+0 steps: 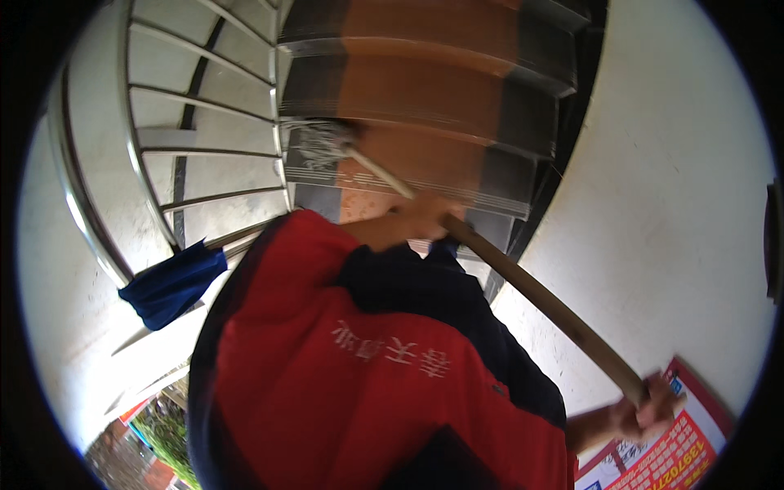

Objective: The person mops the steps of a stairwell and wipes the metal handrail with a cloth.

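Brown handle (pixel 555 304) was clamped in L hand (pixel 429 216) (ctr) & R hand (pixel 649 408) (4 o'clock); mop head (pixel 317 143) (11 o'clock) risked snagging railing (pixel 276 90) if overswung.

Ahead of you climbs a staircase (pixel 420 86), its steps orange-brown down the middle and dark at both ends, with thin pale lines running along some of the edges. On your left you have a shiny metal railing (pixel 76 196) with slim bars, and behind it a pale wall (pixel 237 91) crossed by a dark stripe. On your right rises a broad white wall (pixel 678 163), lightly scuffed, with a dark border (pixel 565 143) where it meets the steps. Low on that side you can see a red-edged poster (pixel 723 418) with yellow print. Strong light whitens the lower left, near some greenery (pixel 167 441), while the stairs in front of you look dimmer
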### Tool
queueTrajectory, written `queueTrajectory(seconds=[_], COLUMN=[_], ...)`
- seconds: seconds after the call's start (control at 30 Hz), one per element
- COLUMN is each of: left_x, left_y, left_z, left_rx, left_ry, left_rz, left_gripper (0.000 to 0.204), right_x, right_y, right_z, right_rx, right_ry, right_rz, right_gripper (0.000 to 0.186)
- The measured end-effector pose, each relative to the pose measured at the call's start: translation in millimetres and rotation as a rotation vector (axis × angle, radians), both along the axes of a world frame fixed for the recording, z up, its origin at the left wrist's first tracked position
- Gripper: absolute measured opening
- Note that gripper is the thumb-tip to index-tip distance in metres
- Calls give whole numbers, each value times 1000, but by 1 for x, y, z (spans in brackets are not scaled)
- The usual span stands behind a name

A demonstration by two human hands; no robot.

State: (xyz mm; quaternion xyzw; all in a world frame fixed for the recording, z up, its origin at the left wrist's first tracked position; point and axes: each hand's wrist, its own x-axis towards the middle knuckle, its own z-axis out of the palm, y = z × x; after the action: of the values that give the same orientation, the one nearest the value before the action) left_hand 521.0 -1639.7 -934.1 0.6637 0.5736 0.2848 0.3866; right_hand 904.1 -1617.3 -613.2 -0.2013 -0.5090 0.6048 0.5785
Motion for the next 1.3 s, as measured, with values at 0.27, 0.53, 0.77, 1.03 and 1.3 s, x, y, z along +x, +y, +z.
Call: queueTrajectory(seconds=[0.27, 0.53, 0.77, 1.03, 1.3], left_x=[19, -84, -138, -101, 8], left_y=[-9, -68, -98, -117, -130], left_z=[-19, -29, -58, -79, -133], left_rx=[87, 168, 262, 258, 544], left_ry=[-159, -69, 34, 161, 254], left_rz=[37, 304, 526, 582, 706], left_gripper=[19, 17, 13, 9, 9], right_x=[-97, -155, -189, -139, 1], right_y=[-23, -42, -46, -57, -105], right_z=[50, 27, -20, -74, -161], right_rx=[261, 241, 107, 112, 148], right_ry=[150, 33, -128, 60, 163], right_rz=[-222, -119, 309, 514, 463], right_gripper=[22, 10, 13, 24, 18])
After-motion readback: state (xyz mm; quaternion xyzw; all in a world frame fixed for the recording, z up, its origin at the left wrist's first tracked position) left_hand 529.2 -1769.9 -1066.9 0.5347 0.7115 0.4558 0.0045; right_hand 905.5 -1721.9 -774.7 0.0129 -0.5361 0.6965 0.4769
